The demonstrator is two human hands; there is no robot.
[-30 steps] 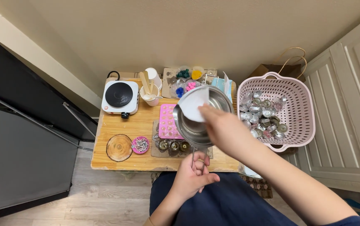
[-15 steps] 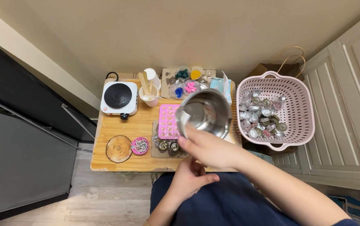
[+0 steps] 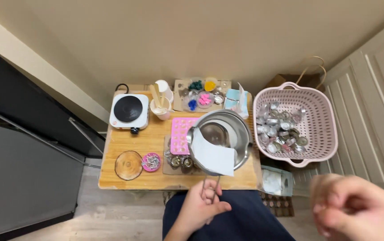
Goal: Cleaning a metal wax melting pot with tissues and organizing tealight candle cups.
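Small wooden table (image 3: 125, 138), light top. On it: white hot plate (image 3: 129, 111) (far left corner), cup of wooden sticks (image 3: 160, 107), pink mould (image 3: 182, 135), round wood slice (image 3: 128, 165), pink dish (image 3: 151, 161), tray of coloured bits (image 3: 201, 93).

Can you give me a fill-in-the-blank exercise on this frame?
1. The left hand grips the handle of the metal ____.
2. A white sheet lies over the pot's ____.
3. The basket stands to the ____ of the table.
4. The hotplate sits at the table's far ____ corner.

Missing words: pot; rim; right; left
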